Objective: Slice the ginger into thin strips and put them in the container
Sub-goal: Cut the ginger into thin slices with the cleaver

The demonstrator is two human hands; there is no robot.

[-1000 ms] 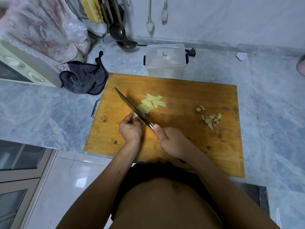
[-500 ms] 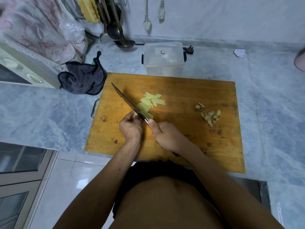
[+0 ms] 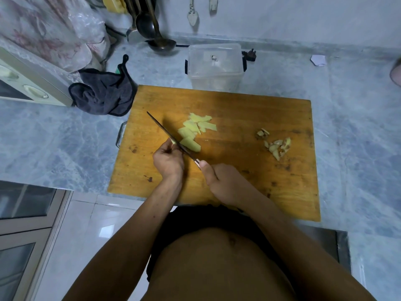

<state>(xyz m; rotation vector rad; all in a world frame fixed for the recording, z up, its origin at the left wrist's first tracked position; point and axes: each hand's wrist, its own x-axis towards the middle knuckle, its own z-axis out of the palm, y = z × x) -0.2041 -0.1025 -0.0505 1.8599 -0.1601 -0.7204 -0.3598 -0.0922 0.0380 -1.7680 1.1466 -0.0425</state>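
Wooden cutting board [image 3: 238, 187] is the landmark here, lying on the marbled table [image 3: 358, 148]. Nearest its front edge, the right hand [image 3: 225, 184] has its fingers wrapped round the handle of the knife [image 3: 171, 137], whose thin dark blade runs diagonally toward the board's left rear. Just left of the blade, the left hand [image 3: 168, 160] pinches a small remnant of ginger [image 3: 173, 141] against the board. That piece looks firm, fibrous and damp, so likely slippery and too small to hold safely except by curled fingertips at its far end. Beyond the blade, toward the board's middle, lie flat pale ginger slices [image 3: 193, 133]: light, stiff, easily scooped together. On the board's right sit brownish peelings [image 3: 275, 146]. Behind the board's rear edge stands the clear plastic container [image 3: 214, 66].
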